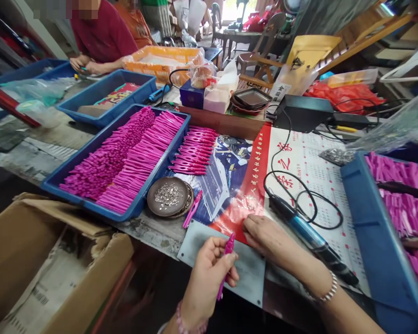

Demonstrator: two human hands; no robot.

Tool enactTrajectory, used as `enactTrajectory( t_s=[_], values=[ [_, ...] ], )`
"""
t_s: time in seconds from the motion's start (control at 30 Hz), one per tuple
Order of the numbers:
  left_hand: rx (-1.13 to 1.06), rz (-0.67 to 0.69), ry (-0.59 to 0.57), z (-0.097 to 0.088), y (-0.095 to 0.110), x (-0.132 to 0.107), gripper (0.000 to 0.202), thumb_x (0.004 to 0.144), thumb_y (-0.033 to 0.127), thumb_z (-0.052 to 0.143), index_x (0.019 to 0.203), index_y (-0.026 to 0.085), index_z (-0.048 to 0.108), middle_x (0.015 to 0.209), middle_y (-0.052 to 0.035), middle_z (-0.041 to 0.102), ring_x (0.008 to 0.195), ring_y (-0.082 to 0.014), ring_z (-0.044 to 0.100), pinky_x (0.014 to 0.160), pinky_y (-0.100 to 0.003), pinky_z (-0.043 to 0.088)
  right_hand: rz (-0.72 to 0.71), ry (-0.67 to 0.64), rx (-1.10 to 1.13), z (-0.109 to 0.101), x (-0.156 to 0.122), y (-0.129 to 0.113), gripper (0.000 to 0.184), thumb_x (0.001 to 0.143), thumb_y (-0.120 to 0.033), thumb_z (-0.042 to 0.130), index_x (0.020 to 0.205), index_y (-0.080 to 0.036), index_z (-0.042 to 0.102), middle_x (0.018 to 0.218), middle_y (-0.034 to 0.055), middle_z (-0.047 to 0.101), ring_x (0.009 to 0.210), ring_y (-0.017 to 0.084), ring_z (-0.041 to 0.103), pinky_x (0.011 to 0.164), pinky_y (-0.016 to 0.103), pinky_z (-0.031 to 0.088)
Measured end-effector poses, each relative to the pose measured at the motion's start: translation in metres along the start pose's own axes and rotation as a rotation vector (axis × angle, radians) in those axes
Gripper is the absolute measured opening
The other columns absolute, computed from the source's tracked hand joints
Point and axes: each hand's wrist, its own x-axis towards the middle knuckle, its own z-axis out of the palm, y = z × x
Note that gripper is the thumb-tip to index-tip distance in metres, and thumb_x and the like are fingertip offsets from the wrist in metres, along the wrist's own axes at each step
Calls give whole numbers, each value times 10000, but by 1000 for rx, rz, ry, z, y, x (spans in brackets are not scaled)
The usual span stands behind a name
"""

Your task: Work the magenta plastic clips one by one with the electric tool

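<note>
Plate [247,283], just one, lies at the near edge of the table. Above it the left hand [211,269] is closed round one pink piece [230,245], thumb pressed against it and fingers curled, the piece tilted with its tip upward. The right hand [268,236] rests at the plate's far edge, over the red part of one calendar [316,153], its fingers bent downward; whether they grip anything I cannot tell.

One loose piece [192,208] lies just beyond the plate's far left corner. Left of that sit two stacked dishes, the upper dish [155,204] heaped with silver bits [169,194] too many to count. Farther beyond the plate runs one row [195,150] of darker pieces, about a dozen, overlapping. Left of the row, one blue tub [137,202] holds two long stacks of pink pieces, too dense to count. To the plate's right lie one screwdriver [303,229] and, farther off, one more tub [376,241] of pieces.
</note>
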Motion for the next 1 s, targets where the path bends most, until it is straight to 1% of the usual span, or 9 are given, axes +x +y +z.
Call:
enactTrajectory(
  t_s=[0.07, 0.17, 0.3, 0.33, 0.47, 0.67, 0.83, 0.93, 1.0],
  values=[
    [14, -8, 19, 1, -1, -1, 269, 795, 343, 714, 908, 156, 556, 599, 34, 590, 521, -79, 544, 499, -178, 442, 18, 32, 115, -7, -5, -4, 160, 935, -194, 418, 788, -195, 481, 761, 40, 562, 671, 172, 535, 634, 296, 416],
    [37, -15, 26, 2, -4, -1, 248, 815, 343, 696, 873, 157, 542, 593, 21, 611, 528, -85, 559, 527, -189, 463, 56, 71, 319, -17, -17, -21, 192, 982, -272, 386, 810, -213, 451, 737, -3, 553, 654, 139, 529, 609, 253, 428],
    [63, 4, 21, 6, -8, -1, 261, 826, 365, 691, 866, 158, 538, 647, 15, 618, 559, -92, 581, 536, -199, 472, 144, -7, 806, -15, -27, -46, 199, 957, -293, 437, 771, -220, 447, 704, -17, 578, 653, 142, 537, 611, 262, 425],
    [74, 17, 21, 7, -8, -1, 263, 826, 370, 691, 869, 159, 539, 673, 12, 622, 574, -95, 588, 543, -202, 476, 161, -28, 878, -13, -28, -49, 190, 945, -277, 455, 764, -221, 444, 706, -21, 586, 655, 141, 540, 615, 262, 421],
    [147, 65, 50, 13, -9, -2, 254, 836, 376, 676, 888, 163, 548, 738, -6, 634, 621, -110, 608, 581, -220, 494, 191, -7, 841, -5, -31, -51, 178, 926, -222, 473, 751, -221, 441, 720, -33, 567, 665, 133, 523, 614, 253, 394],
    [214, 185, 106, 15, -20, -3, 196, 856, 351, 631, 887, 169, 563, 747, -26, 637, 630, -138, 605, 608, -256, 501, 180, 57, 723, 0, -37, -46, 185, 969, -264, 438, 790, -219, 444, 787, -8, 538, 713, 150, 495, 655, 285, 387],
    [447, 310, 149, 11, -30, -5, 76, 887, 241, 557, 930, 186, 587, 864, -66, 673, 767, -189, 643, 706, -299, 507, 141, 79, 637, 9, -44, -47, 186, 1005, -285, 384, 846, -217, 454, 833, 5, 501, 741, 157, 472, 672, 300, 374],
    [587, 380, 169, 12, -29, -9, 70, 883, 188, 530, 922, 196, 587, 889, -67, 681, 803, -193, 648, 737, -300, 492, 141, 83, 692, 14, -50, -47, 194, 1021, -318, 375, 877, -221, 461, 863, 5, 500, 769, 155, 473, 700, 299, 380],
    [641, 396, 161, 14, -26, -11, 71, 886, 183, 520, 915, 199, 583, 883, -65, 684, 801, -191, 651, 737, -296, 489, 187, 94, 837, 16, -52, -48, 222, 1021, -365, 393, 861, -226, 456, 818, -11, 485, 740, 146, 463, 680, 286, 390]
  ],
)
